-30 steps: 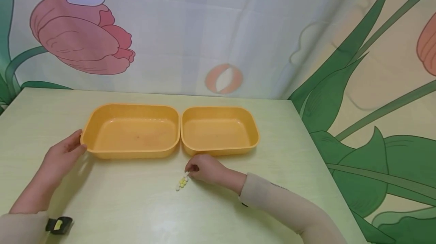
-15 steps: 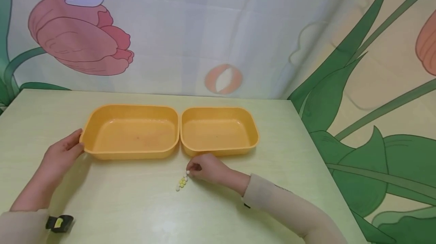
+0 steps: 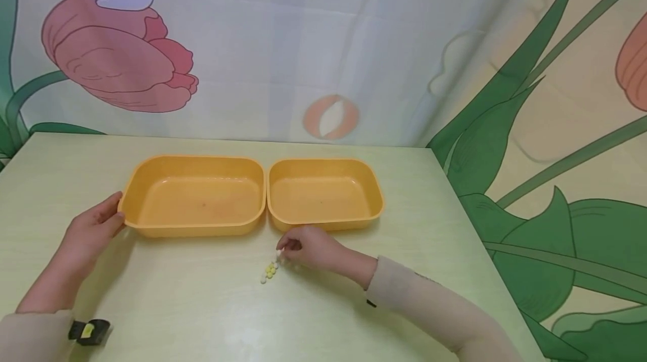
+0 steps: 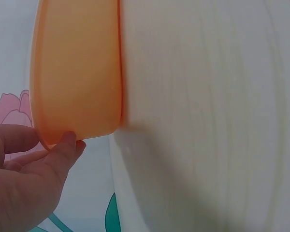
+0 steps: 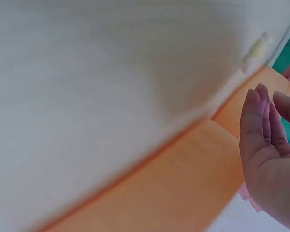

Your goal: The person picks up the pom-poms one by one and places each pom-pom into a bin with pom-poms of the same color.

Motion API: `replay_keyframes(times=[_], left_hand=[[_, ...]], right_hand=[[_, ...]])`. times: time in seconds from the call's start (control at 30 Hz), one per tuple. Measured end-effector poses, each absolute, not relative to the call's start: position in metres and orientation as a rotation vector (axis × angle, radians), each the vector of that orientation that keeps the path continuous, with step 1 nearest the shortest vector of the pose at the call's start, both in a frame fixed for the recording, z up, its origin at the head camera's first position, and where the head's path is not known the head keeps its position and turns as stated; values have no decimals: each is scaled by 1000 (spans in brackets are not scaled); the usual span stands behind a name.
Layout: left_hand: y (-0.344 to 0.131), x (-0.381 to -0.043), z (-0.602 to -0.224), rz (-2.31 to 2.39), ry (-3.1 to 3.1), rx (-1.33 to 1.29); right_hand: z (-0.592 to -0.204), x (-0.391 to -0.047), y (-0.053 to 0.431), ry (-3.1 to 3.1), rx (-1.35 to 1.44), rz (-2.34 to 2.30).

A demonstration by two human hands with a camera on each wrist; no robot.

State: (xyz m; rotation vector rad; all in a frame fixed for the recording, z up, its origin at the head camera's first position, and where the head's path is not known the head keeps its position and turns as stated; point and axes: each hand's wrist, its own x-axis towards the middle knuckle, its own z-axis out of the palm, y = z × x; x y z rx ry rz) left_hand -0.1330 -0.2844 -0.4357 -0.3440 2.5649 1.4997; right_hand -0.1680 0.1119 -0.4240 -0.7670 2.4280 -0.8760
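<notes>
Two yellow-orange plastic trays stand side by side on the table: a larger left tray (image 3: 192, 228) and a smaller right tray (image 3: 328, 224). My left hand (image 3: 91, 233) grips the left tray's outer rim, thumb below and fingers above; in the left wrist view the thumb presses the tray wall (image 4: 77, 72). In front of the right tray, my right hand (image 3: 310, 248) has thumb and forefinger curled toward each other, with a small white pellet (image 3: 278, 253) between their tips. Just below lies a short row of white and yellow pellets (image 3: 270, 270), blurred in the right wrist view.
The pale wooden table (image 3: 202, 306) ends at a printed curtain (image 3: 242, 59) at the back. Large green leaves (image 3: 531, 261) are printed on the fabric at the right. A black wrist strap (image 3: 90, 332) shows at the left sleeve.
My right hand has shifted slightly up and to the right, and the white pellet at its fingertips has risen a little with it. My left hand keeps its grip on the tray rim.
</notes>
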Motion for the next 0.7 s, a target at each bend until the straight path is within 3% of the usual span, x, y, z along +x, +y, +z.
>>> replay_keyframes(times=[0.7], left_hand=[[-284,-141,-431,1577,2467,-394]], right_hand=[[-317,-200,127,2264,-663,-950]])
